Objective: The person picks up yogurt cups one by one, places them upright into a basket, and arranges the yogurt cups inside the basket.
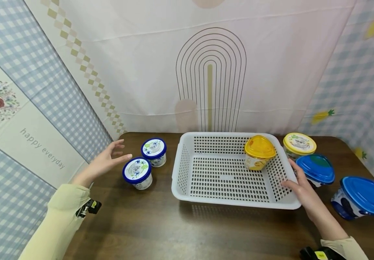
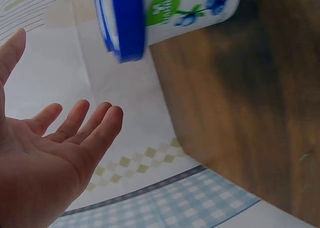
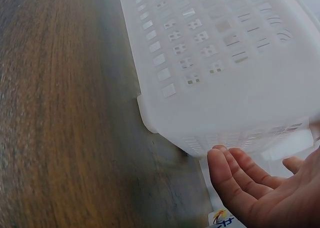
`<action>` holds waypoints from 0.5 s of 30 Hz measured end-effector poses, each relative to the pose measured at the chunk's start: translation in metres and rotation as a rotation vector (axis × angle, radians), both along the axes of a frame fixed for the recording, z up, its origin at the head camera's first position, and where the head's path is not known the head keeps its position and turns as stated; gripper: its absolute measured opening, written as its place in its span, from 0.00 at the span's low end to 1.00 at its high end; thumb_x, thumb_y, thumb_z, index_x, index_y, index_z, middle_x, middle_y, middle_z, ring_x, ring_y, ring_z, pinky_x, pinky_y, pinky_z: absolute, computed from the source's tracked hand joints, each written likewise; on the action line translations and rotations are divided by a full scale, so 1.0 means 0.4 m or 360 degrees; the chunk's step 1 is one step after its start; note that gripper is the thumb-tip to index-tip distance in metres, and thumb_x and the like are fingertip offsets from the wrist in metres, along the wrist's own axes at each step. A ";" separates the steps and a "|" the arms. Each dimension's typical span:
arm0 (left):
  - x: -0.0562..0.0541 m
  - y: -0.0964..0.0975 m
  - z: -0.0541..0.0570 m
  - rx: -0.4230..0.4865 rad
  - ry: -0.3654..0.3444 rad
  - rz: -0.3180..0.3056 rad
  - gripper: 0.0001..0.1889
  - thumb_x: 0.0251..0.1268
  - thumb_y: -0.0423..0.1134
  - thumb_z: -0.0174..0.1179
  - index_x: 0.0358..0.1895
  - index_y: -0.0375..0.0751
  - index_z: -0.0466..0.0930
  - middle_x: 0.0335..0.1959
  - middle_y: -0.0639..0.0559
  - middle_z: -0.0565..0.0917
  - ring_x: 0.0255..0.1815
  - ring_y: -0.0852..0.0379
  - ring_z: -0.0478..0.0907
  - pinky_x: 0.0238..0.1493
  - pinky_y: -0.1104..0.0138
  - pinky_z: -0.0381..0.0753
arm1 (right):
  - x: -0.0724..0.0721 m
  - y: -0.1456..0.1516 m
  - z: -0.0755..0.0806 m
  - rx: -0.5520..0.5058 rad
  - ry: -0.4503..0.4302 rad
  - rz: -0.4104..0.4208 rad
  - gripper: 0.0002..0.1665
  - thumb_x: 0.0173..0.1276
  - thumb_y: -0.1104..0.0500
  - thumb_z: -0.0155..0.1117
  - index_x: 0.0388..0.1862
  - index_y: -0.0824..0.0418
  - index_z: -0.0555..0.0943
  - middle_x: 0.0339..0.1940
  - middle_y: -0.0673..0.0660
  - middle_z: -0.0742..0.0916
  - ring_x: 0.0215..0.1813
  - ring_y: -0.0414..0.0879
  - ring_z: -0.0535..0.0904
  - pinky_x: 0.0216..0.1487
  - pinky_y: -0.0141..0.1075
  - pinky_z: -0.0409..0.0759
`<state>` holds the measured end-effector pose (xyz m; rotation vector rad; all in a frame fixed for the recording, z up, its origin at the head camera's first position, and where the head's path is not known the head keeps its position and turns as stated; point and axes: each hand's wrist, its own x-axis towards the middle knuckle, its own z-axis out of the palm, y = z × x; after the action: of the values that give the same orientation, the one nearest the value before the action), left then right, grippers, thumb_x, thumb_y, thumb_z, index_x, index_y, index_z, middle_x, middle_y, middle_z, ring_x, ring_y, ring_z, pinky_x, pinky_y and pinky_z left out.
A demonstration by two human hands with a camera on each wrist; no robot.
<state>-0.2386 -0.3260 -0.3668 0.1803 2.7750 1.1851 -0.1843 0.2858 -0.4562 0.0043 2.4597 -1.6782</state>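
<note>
My left hand (image 1: 104,162) is held above the table's left side, fingers spread and holding nothing. Close to its fingertips stand two round white tubs with blue-rimmed lids, a nearer tub (image 1: 137,172) and a farther tub (image 1: 154,151). In the left wrist view, a blueberry-printed tub (image 2: 187,10) appears apart from the fingers. A white perforated plastic basket (image 1: 181,173) sits mid-table. My right hand (image 1: 303,191) grips its right rim, thumb over the edge and fingers outside the end wall, partly hidden in the head view. Inside the basket, at the right, stands a yellow-lidded tub (image 1: 259,153).
Right of the basket stand a round tub with a yellow-rimmed lid (image 1: 299,143), a blue-lidded tub (image 1: 316,169) and a larger blue-lidded tub (image 1: 363,198). A printed cloth (image 1: 141,72) hangs behind the brown wooden table (image 1: 161,231), with checked cloth at both sides.
</note>
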 end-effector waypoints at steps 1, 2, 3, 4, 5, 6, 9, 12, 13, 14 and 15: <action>0.002 -0.002 -0.007 0.0000 0.0000 -0.0004 0.49 0.70 0.55 0.62 0.81 0.37 0.43 0.75 0.28 0.57 0.73 0.28 0.59 0.68 0.37 0.63 | 0.000 0.000 0.000 0.0001 0.0003 0.0002 0.51 0.79 0.58 0.50 0.82 0.53 0.26 0.73 0.79 0.56 0.56 0.66 0.76 0.43 0.47 0.86; 0.004 -0.003 -0.013 0.0000 0.0000 -0.0007 0.48 0.70 0.55 0.62 0.81 0.37 0.43 0.75 0.28 0.58 0.73 0.28 0.59 0.68 0.37 0.63 | -0.001 0.000 0.000 0.0001 0.0006 0.0001 0.51 0.79 0.58 0.50 0.82 0.53 0.26 0.73 0.78 0.56 0.56 0.67 0.76 0.43 0.47 0.86; 0.006 -0.005 -0.020 0.0007 -0.0001 -0.0014 0.48 0.70 0.54 0.62 0.81 0.36 0.43 0.75 0.28 0.58 0.73 0.28 0.59 0.68 0.37 0.64 | -0.001 0.001 0.000 -0.0001 0.0008 0.0001 0.51 0.79 0.58 0.50 0.82 0.54 0.26 0.73 0.78 0.55 0.57 0.67 0.76 0.44 0.48 0.86; 0.009 -0.007 -0.026 0.0014 0.0000 -0.0020 0.48 0.70 0.54 0.62 0.81 0.36 0.43 0.75 0.27 0.58 0.72 0.28 0.59 0.68 0.37 0.64 | -0.002 0.001 0.000 0.0000 0.0009 0.0002 0.51 0.79 0.58 0.50 0.82 0.54 0.26 0.73 0.78 0.55 0.57 0.68 0.76 0.44 0.48 0.86; 0.012 -0.009 -0.032 0.0019 0.0001 -0.0024 0.48 0.71 0.53 0.62 0.81 0.35 0.43 0.74 0.27 0.58 0.72 0.28 0.59 0.67 0.38 0.65 | -0.002 0.001 0.000 0.0000 0.0007 0.0004 0.51 0.79 0.58 0.50 0.82 0.54 0.26 0.73 0.78 0.55 0.57 0.68 0.75 0.44 0.48 0.86; 0.015 -0.010 -0.038 0.0023 -0.0004 -0.0027 0.48 0.71 0.53 0.62 0.81 0.35 0.43 0.74 0.27 0.58 0.72 0.28 0.60 0.67 0.38 0.66 | -0.002 0.000 0.000 0.0003 0.0004 0.0005 0.51 0.79 0.58 0.49 0.82 0.54 0.26 0.73 0.78 0.55 0.57 0.68 0.75 0.44 0.48 0.86; 0.025 -0.012 -0.055 0.0045 -0.0010 -0.0048 0.47 0.71 0.50 0.63 0.80 0.34 0.44 0.74 0.26 0.59 0.71 0.27 0.61 0.65 0.39 0.69 | -0.002 0.000 0.000 0.0009 -0.0008 0.0005 0.51 0.79 0.58 0.49 0.82 0.53 0.25 0.74 0.79 0.55 0.57 0.67 0.76 0.44 0.47 0.86; 0.033 -0.014 -0.071 0.0066 -0.0010 -0.0054 0.46 0.70 0.47 0.64 0.80 0.33 0.45 0.73 0.26 0.60 0.70 0.26 0.62 0.65 0.39 0.70 | -0.002 0.000 0.000 0.0013 -0.0007 0.0002 0.51 0.79 0.58 0.49 0.82 0.53 0.25 0.74 0.79 0.55 0.57 0.67 0.76 0.44 0.48 0.86; 0.036 -0.014 -0.076 0.0075 -0.0009 -0.0055 0.46 0.70 0.46 0.64 0.79 0.33 0.46 0.73 0.26 0.60 0.70 0.26 0.63 0.65 0.39 0.69 | -0.002 0.000 0.000 0.0015 -0.0008 0.0000 0.51 0.79 0.57 0.49 0.82 0.53 0.25 0.74 0.79 0.55 0.57 0.68 0.76 0.44 0.48 0.86; 0.040 -0.014 -0.081 0.0079 -0.0014 -0.0050 0.46 0.70 0.46 0.64 0.79 0.33 0.46 0.72 0.26 0.60 0.70 0.27 0.63 0.65 0.39 0.69 | -0.001 0.000 0.000 0.0015 -0.0007 0.0000 0.51 0.79 0.57 0.49 0.82 0.53 0.26 0.74 0.79 0.55 0.57 0.68 0.76 0.45 0.49 0.86; 0.043 -0.015 -0.086 0.0079 -0.0017 -0.0044 0.46 0.69 0.47 0.65 0.79 0.33 0.46 0.72 0.26 0.60 0.70 0.27 0.62 0.66 0.39 0.69 | -0.001 0.000 -0.001 0.0015 -0.0007 0.0000 0.51 0.79 0.57 0.49 0.82 0.53 0.26 0.74 0.78 0.55 0.57 0.69 0.75 0.45 0.51 0.86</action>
<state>-0.2214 -0.3318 -0.4011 0.2157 2.7266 1.2451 -0.1848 0.2859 -0.4565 0.0091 2.4643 -1.6652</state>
